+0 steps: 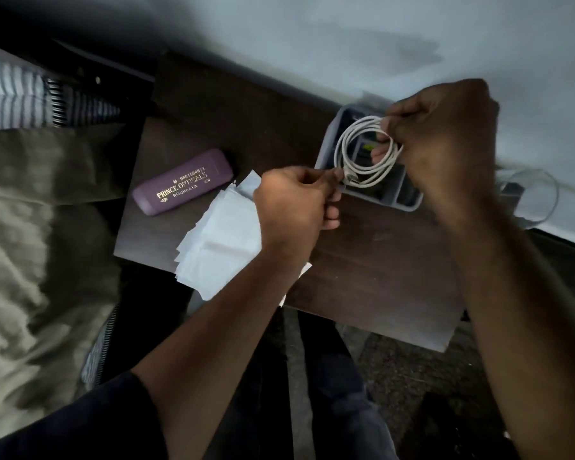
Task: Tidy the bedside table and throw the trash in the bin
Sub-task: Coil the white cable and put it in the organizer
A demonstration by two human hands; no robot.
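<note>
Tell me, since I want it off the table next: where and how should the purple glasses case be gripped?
Grip the case across its narrow middle, from above. It lies flat and long on the table, both long sides apparently free; tissues crowd only its right end.

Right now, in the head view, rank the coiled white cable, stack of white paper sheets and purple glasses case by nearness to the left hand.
1. Coiled white cable: its end pinched by the left hand.
2. Stack of white paper sheets: beside and under the wrist.
3. Purple glasses case: farthest left.
</note>
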